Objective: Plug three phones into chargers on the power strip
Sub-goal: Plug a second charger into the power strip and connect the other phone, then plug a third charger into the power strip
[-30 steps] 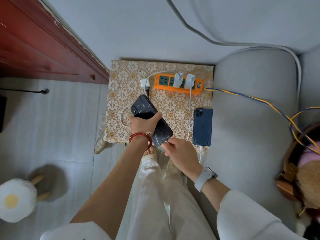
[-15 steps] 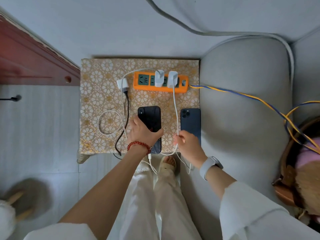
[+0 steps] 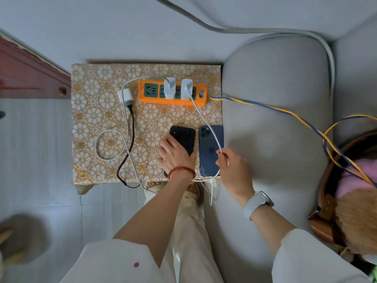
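Observation:
An orange power strip [image 3: 153,99] lies at the back of a small table covered with a gold flower cloth [image 3: 98,119]. Two white chargers [image 3: 169,88] [image 3: 186,89] sit in its sockets. A third white charger [image 3: 124,95] lies loose left of the strip with a black braided cable. A black phone [image 3: 184,135] lies face down on the cloth; my left hand [image 3: 175,155] rests on its near half. A dark blue phone [image 3: 208,152] lies face down beside it on the right. My right hand [image 3: 232,166] pinches a white cable [image 3: 204,117] from the right charger, above the blue phone.
A grey sofa arm [image 3: 275,119] borders the table on the right. A yellow and blue cord [image 3: 285,113] runs from the strip across it. A white cable loop [image 3: 106,144] lies on the cloth at left. A brown basket [image 3: 326,190] stands at the far right.
My left hand has set the black phone flat on the cloth beside the blue phone. My right hand has shifted right and lifted the white cable over the blue phone.

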